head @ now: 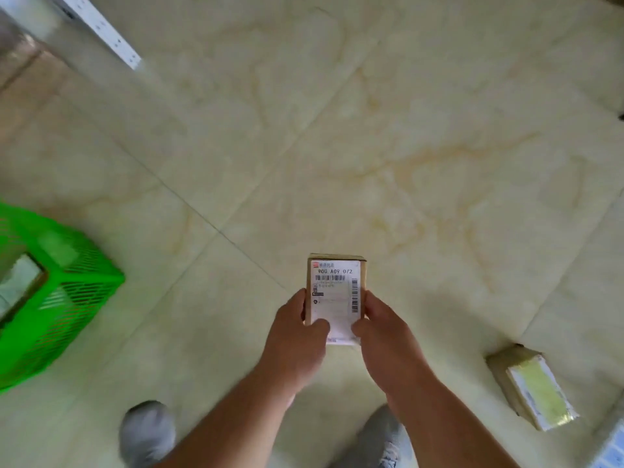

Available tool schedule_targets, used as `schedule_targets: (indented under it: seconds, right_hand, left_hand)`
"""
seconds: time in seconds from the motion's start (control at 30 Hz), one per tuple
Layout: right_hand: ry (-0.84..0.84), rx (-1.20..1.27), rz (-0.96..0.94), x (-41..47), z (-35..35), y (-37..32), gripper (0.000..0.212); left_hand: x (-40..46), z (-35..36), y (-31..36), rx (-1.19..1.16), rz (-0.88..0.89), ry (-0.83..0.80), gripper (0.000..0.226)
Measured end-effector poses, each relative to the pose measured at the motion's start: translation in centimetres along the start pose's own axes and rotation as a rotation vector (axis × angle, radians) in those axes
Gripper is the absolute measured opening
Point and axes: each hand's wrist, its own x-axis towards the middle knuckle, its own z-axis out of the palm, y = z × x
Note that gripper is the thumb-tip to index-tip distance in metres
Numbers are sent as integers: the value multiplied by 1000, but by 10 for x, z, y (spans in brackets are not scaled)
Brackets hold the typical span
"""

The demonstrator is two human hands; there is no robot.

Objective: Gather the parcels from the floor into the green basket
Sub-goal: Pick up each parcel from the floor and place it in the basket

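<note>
Green basket (50, 298): one, at the left edge on the floor (371, 146), only partly in frame. It seems set there as the drop point, within a turn of the person. Something pale lies inside it, likely a parcel already gathered, though blur keeps me from being sure.

Shoes (147, 434): two grey ones at the bottom, planted apart, the person standing over the work.

Left hand (297, 336): fingers wrapped along the left side of the held parcel, thumb lying across its label face.

Held parcel (336, 298): one small brown box with a white shipping label, lifted off the floor at centre, label up. Carried lengthwise away from the body, probably so both hands share it and the label can be read.

Right hand (381, 332): mirrors the other, fingers curled round the right side, thumb on the label's lower edge. Both hands pinch the box between them; neither is spread.

Parcel on the floor (530, 388): one brown box with a yellowish label, lower right, well apart from the basket, not yet collected.

Pale object (611, 447): at the bottom right corner, cut off; I cannot tell whether it is another parcel.

Count: one basket, two parcels sure, two hands.

Judgement: the held box now needs carrying left to the basket.
</note>
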Motion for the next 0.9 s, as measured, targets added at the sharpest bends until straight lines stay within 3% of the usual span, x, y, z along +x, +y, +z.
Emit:
schedule_targets:
  seconds: [0.2,0.4,0.6,0.77,0.9]
  right_hand:
    - [-85,-208,-87,-9,101,-38,48]
    - [-142,-293,-110,-17,246,-77,44]
    - [-195,-391,-129,-33,408,-127,49]
    - [-258,-498,-146,-51,532,-166,51]
    - [-271,-563,-153,-54,612,-187,47]
  left_hand:
    - [-10,-98,-58,-133,-23,120,46]
    - [-11,-226,-134,-294,-28,247,43]
    - [-21,-373,-204,-510,-125,401,59]
    - [-34,-487,-254,-581,-136,385,46]
    - [-31,-556,-288,-609,-158,399,49]
